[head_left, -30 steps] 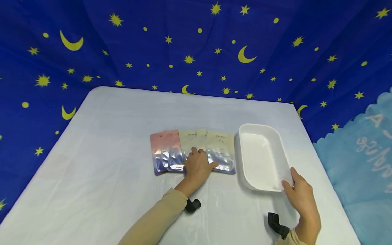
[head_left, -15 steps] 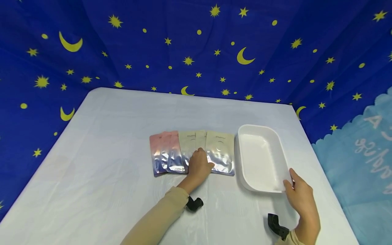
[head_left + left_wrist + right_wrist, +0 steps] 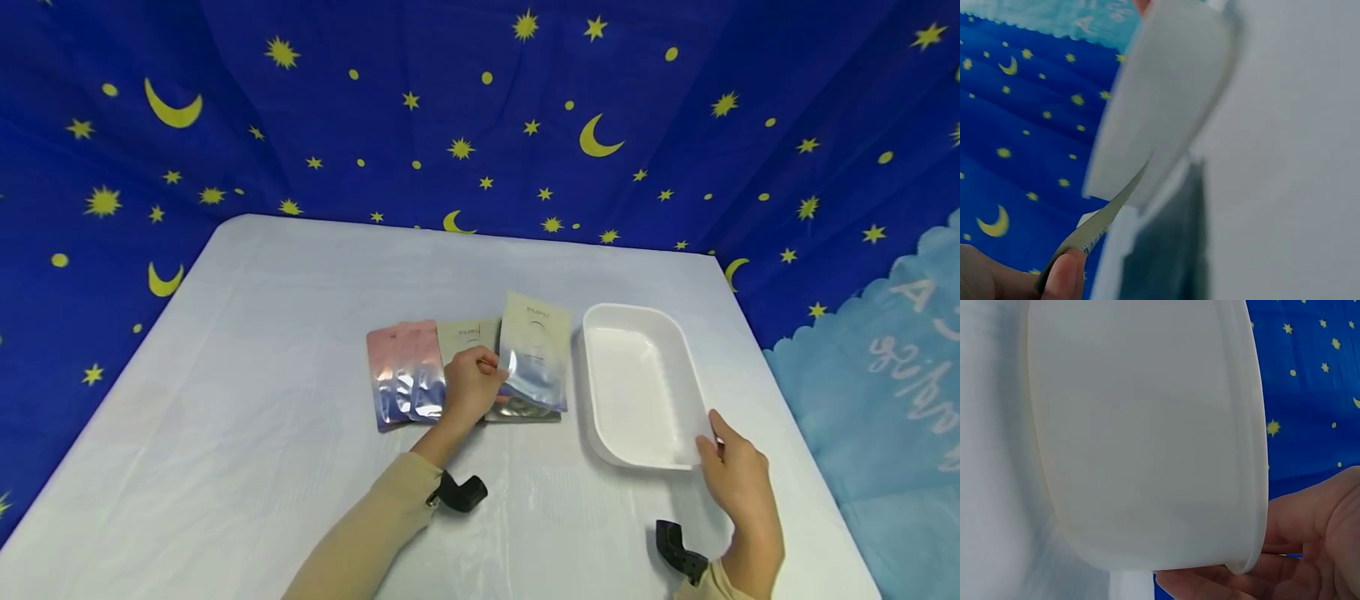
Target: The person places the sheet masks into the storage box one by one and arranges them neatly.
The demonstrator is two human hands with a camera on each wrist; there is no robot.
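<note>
In the head view, my left hand (image 3: 471, 385) pinches a cream-and-silver sheet mask packet (image 3: 536, 342) by its left side. This packet is raised and tilted above other cream packets (image 3: 459, 333). The left wrist view shows the thumb (image 3: 1066, 275) pressing the lifted packet (image 3: 1100, 222), seen nearly edge-on. Beside the cream ones, several overlapping pink-to-blue packets (image 3: 401, 375) lie flat. My right hand (image 3: 738, 467) grips the near right corner of a white plastic tub (image 3: 588, 375). In the right wrist view, fingers (image 3: 1297, 525) curl around the rim of the tub (image 3: 1147, 444).
A white cloth (image 3: 262, 375) covers the table. Behind it hangs a dark blue curtain (image 3: 420, 50) with yellow stars and moons. A light blue lettered cloth (image 3: 892, 367) hangs at the right. Black camera mounts (image 3: 461, 493) project from both wrists.
My left hand has gone from resting on the cream packets to pinching one, whose bottom edge has come up off the pile. The right hand and tub have stayed in place.
</note>
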